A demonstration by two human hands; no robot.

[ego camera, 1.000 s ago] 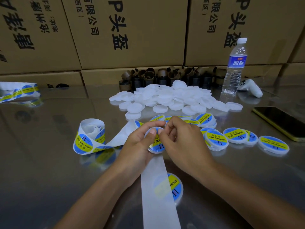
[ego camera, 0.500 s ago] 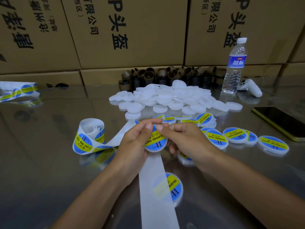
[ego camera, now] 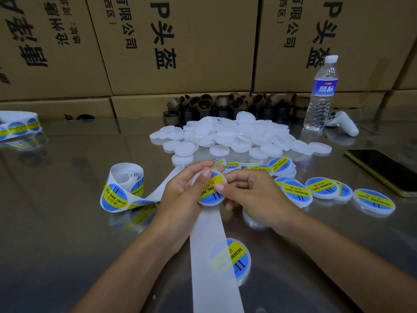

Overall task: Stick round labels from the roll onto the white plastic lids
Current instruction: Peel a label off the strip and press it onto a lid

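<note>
1. The lid (ego camera: pixel 211 203) is held just above the backing strip (ego camera: pixel 209 245), face up; the yellow band of its label (ego camera: pixel 208 191) runs lower-left to upper-right.
2. Since 0.5 s ago, the right hand (ego camera: pixel 252 195) has slid 1 fingertip down onto the label.
3. The left hand (ego camera: pixel 180 195) and right hand pinch the lid's rim.
4. The roll (ego camera: pixel 123 188) lies left.

blue-and-yellow label (ego camera: pixel 212 188), white lids (ego camera: pixel 228 134)

The tabletop (ego camera: pixel 56 222) is seen as a glossy, mirror-like sheet, the piled lids (ego camera: pixel 225 136) as frosted white plastic, the held lid (ego camera: pixel 211 199) is covered by a shiny printed label (ego camera: pixel 208 190), the backing strip (ego camera: pixel 212 256) is shown as smooth matt paper, and the boxes (ego camera: pixel 203 53) as dull brown cardboard.
</note>
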